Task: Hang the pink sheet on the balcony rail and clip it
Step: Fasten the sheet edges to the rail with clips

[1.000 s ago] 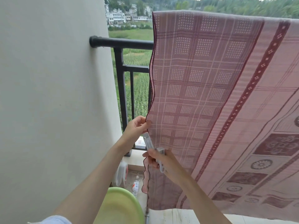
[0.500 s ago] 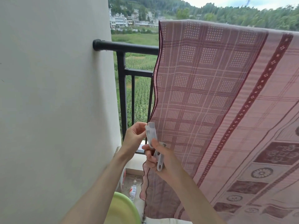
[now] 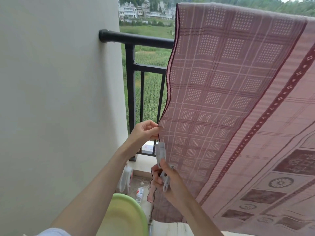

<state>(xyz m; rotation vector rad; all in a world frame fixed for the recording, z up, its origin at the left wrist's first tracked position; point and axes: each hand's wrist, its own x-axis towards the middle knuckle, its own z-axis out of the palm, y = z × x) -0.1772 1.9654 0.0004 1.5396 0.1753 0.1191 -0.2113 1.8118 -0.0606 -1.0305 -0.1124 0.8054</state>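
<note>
Left hand (image 3: pixel 144 132) pinches the hanging patterned pink cotton sheet (image 3: pixel 230 103) edge again; right hand (image 3: pixel 166 180), at 5 o'clock, grips the white plastic clip (image 3: pixel 162 160), now lowered for clamping.

Open gap between wall (image 3: pixel 59 99) and pink sheet (image 3: pixel 238 99) — narrow, barred behind by black rail (image 3: pixel 136 38) and its uprights. Both hands (image 3: pixel 144 132) occupy the gap's lower part. Floor below — green basin (image 3: pixel 126 217), plastic bottle (image 3: pixel 140 191) and white jug (image 3: pixel 126 178) crowd the corner.
</note>
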